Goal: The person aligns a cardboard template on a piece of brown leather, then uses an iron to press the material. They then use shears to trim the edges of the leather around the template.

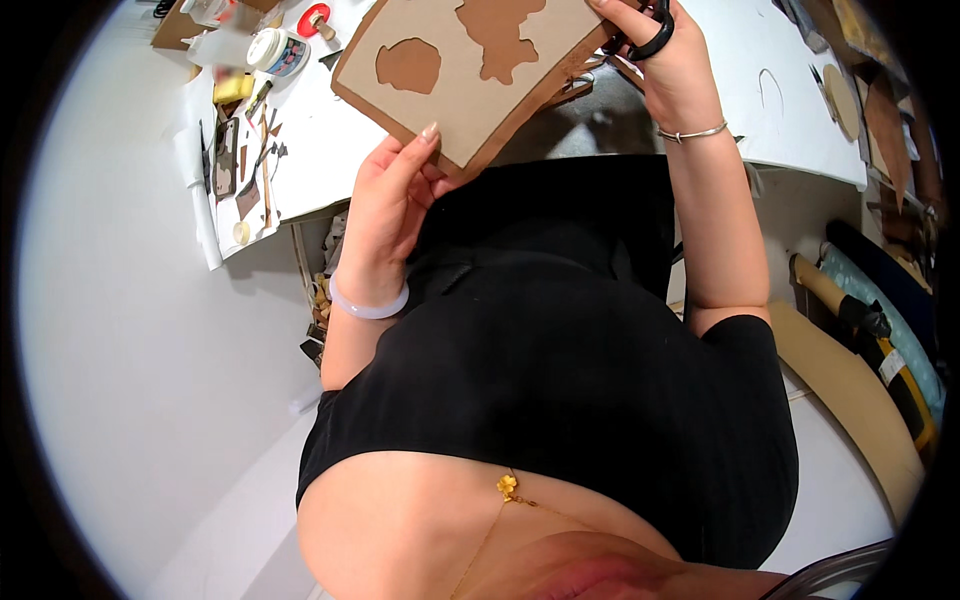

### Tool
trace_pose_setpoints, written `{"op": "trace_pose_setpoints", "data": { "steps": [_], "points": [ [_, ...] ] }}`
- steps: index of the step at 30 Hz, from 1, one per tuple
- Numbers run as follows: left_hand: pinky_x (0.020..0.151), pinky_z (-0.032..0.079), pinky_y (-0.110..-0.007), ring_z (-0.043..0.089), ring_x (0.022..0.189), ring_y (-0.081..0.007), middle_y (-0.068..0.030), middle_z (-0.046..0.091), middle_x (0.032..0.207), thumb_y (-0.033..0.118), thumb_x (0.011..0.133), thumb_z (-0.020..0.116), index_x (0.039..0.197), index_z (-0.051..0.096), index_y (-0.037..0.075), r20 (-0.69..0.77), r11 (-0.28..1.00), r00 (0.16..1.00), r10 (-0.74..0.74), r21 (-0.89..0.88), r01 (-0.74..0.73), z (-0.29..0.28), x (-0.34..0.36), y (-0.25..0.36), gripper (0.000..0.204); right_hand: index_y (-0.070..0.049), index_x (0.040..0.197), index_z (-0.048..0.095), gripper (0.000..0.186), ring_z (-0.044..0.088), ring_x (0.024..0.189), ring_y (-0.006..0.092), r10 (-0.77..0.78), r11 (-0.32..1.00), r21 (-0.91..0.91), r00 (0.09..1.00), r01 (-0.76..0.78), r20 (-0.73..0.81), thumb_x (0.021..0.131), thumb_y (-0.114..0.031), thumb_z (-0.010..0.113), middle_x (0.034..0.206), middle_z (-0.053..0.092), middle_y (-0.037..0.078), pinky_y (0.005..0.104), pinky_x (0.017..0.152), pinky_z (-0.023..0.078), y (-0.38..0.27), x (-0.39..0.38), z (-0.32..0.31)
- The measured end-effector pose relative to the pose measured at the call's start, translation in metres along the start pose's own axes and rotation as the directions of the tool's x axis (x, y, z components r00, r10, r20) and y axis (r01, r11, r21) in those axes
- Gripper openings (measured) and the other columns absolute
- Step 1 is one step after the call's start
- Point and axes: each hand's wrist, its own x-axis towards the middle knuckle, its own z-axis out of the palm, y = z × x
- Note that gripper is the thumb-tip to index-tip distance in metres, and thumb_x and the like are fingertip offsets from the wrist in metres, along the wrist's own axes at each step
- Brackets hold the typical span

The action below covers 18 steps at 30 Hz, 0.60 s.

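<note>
Grasps beige sheet [470, 115] with left hand [392, 195] near its lower corner, thumb above, fingers underneath. Holds black-handled scissors [656, 40] in right hand [685, 80], beside sheet's right edge; cannot tell whether also pinching that edge. Reveals brown layer [408, 68] through cutouts and beyond lower edges. Located ahead of torso [550, 340], passing out of view at top. Narrows at left, near white jar [278, 52]. Widens right of scissors, across white tabletop [770, 135] toward round tan piece [842, 103].
</note>
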Motion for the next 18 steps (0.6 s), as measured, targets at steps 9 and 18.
{"op": "trace_pose_setpoints", "data": {
  "steps": [9,18],
  "points": [
    [0.090,0.057,-0.036,0.069,0.103,-0.0189,-0.0093,0.069,0.114,0.017,0.097,0.067,0.120,0.060,0.002,-0.048,0.968,0.984,0.172,-0.179,-0.178,0.004,0.010,0.023,0.029,-0.002,0.096,0.064,0.032,0.059,0.066,0.0084,-0.170,0.984,-0.061,0.985,0.169,-0.023,0.096,-0.034,0.065,0.082,0.069,0.005,0.0224,0.062,0.048,-0.014,0.007,0.014],
    [0.103,0.052,-0.036,0.065,0.115,-0.0199,-0.0068,0.067,0.124,0.018,0.102,0.057,0.125,0.059,0.007,-0.084,0.666,0.846,0.527,-0.577,-0.472,0.048,0.029,0.089,0.026,-0.006,0.105,0.046,0.061,0.050,0.072,0.0077,-0.223,0.974,0.073,0.851,0.214,0.475,0.089,-0.062,0.065,0.101,0.069,0.012,0.0223,0.068,0.045,0.024,-0.076,0.054]
  ]
}}
